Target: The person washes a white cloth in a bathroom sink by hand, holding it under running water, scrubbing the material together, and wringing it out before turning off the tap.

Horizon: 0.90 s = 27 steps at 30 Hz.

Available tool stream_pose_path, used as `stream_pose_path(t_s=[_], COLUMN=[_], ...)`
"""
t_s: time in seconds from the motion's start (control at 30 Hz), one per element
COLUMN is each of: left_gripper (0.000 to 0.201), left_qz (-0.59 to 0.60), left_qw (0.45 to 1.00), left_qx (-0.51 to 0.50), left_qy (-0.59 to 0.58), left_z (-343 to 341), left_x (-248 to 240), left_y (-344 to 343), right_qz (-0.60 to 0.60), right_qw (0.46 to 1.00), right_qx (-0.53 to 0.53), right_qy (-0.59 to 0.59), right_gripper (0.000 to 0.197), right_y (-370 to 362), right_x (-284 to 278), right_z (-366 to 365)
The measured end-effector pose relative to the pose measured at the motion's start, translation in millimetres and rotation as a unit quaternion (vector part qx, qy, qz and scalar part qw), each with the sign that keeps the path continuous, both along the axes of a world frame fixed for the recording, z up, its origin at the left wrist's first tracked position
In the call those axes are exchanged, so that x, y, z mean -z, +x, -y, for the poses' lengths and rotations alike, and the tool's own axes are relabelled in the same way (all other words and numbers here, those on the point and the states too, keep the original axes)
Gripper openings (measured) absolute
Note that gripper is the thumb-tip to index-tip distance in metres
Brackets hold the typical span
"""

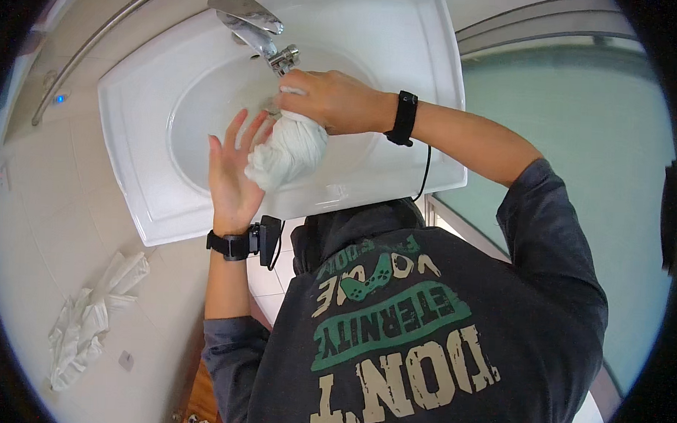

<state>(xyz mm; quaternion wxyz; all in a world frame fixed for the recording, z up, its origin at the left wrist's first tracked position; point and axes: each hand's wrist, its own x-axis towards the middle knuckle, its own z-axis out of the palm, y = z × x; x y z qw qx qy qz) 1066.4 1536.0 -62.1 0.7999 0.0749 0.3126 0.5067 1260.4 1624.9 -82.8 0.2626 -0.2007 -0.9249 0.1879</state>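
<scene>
A bunched white cloth hangs over the basin of a white washbasin, just below the tap. Its upper end is gripped in my right hand, whose fingers are wrapped round it. Palm up, my left hand is open beside the cloth's lower end, with its fingers spread. Some of the left fingertips pass behind the cloth, and I cannot tell whether they touch it. The chrome tap has a short jointed spout, right by my right hand. Whether water runs is hidden.
A metal rail curves along the tiled wall at the left. Crumpled white plastic is at the lower left. A frosted glass panel stands to the right. Black straps with a small box and a cable are on my wrists.
</scene>
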Motion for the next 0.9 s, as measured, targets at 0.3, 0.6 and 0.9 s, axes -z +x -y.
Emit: stream_pose_path(t_s=[0.3,0.6,0.9], left_gripper=[0.068,0.051,0.051], left_qz=[-0.009,-0.692,-0.796], left_qw=[0.931,0.653,0.451], left_qx=[0.362,0.240,0.322], left_qy=[-0.052,0.192,0.242], left_z=[-4,-12,-33], left_x=[6,76,87], left_y=[11,38,36], right_qz=[0.057,0.276,0.405], right_qw=[0.979,0.961,0.895], right_qx=[-0.077,-0.001,0.039], right_qy=[0.182,0.029,-0.182], right_gripper=[0.058,0.007,0.011], right_y=[-14,-28,-36], right_x=[6,52,68], right_z=[6,-3,-12])
